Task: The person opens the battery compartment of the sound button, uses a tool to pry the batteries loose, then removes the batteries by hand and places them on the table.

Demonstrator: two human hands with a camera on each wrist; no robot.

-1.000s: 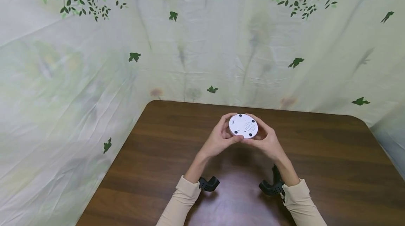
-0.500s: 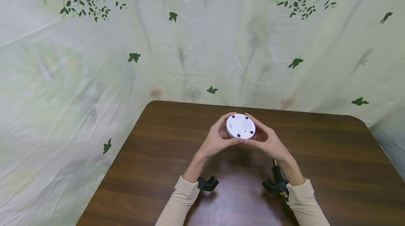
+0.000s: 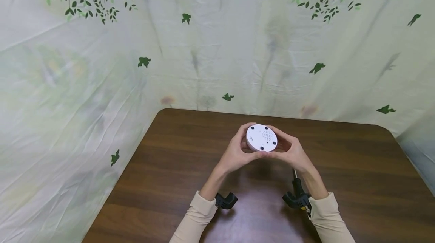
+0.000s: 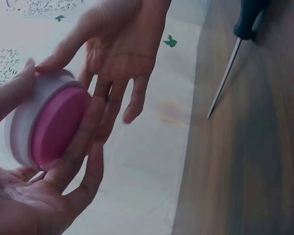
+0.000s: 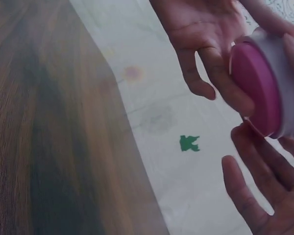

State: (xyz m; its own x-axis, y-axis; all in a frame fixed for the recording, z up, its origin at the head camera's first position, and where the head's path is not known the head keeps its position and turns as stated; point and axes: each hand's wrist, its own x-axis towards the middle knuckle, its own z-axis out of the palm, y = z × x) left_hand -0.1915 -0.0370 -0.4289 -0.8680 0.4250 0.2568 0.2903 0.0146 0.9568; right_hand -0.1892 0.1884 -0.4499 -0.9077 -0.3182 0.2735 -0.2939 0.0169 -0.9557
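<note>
Both hands hold up a round white sound button (image 3: 261, 137) above the table, its flat underside with speaker holes and several black feet turned toward the head camera. Its pink domed top (image 4: 61, 128) faces away and shows in both wrist views. My left hand (image 3: 234, 152) grips the left side of the rim, thumb at the near edge and fingers behind. On the other side my right hand (image 3: 292, 154) grips the rim, thumb tip close to the left one. In the right wrist view, fingertips (image 5: 242, 103) lie against the pink dome.
A screwdriver (image 4: 228, 73) with a dark handle lies on the brown wooden table (image 3: 163, 182), partly behind the right wrist in the head view. Black wrist mounts (image 3: 226, 200) jut inward from each wrist. A pale leaf-printed cloth (image 3: 210, 58) hangs behind the table.
The sound button has turned a little counterclockwise in the hands. The left thumb has slid from its underside to the rim. The right wrist has shifted slightly right, showing more of the screwdriver.
</note>
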